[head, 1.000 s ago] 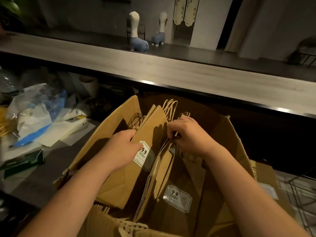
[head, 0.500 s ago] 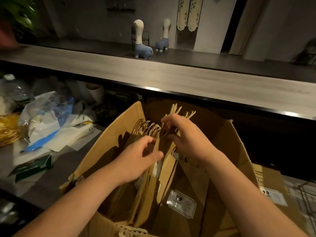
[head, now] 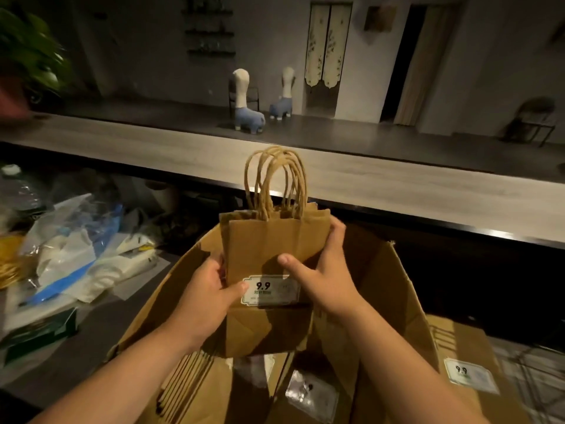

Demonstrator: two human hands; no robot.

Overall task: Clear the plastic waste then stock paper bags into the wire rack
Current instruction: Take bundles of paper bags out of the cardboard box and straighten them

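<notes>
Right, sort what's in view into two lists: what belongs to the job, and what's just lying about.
Job:
- bundle of paper bags, gripped by left hand and right hand
- cardboard box holding more bags
- plastic waste
- wire rack, at far right

Lying about:
- two animal figures
- plant
- counter

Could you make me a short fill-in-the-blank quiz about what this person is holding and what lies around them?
1. Both hands, the left hand and the right hand, hold a small stack of brown paper ____.
2. The stack is held above an open ____ box.
3. The white label on the front of the stack reads ____.
4. The pile of plastic waste lies to the person's ____.

Missing words: bags; cardboard; 9.9; left
</notes>
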